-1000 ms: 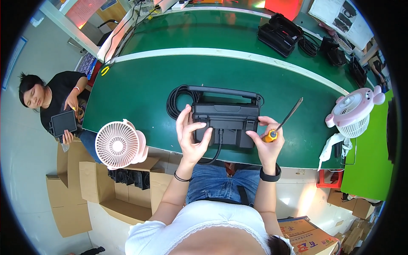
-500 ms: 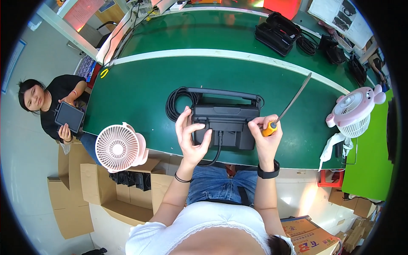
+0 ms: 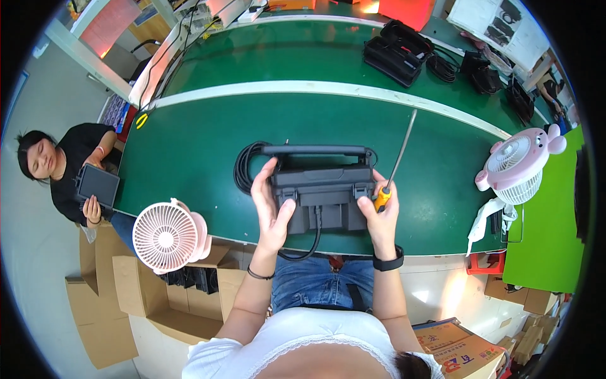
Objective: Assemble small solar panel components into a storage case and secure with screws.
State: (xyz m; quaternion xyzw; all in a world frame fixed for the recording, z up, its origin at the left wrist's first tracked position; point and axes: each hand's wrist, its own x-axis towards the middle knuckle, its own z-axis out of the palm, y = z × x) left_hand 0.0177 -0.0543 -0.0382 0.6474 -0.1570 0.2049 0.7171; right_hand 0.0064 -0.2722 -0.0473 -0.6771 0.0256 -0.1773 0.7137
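Your left hand (image 3: 270, 211) lies flat against the black case (image 3: 322, 192) at the surface's (image 3: 189, 164) near edge. Your right hand (image 3: 379, 211) pinches case and screwdriver (image 3: 394, 163) together; that double grip looks risky, and the shaft could swing or drop.
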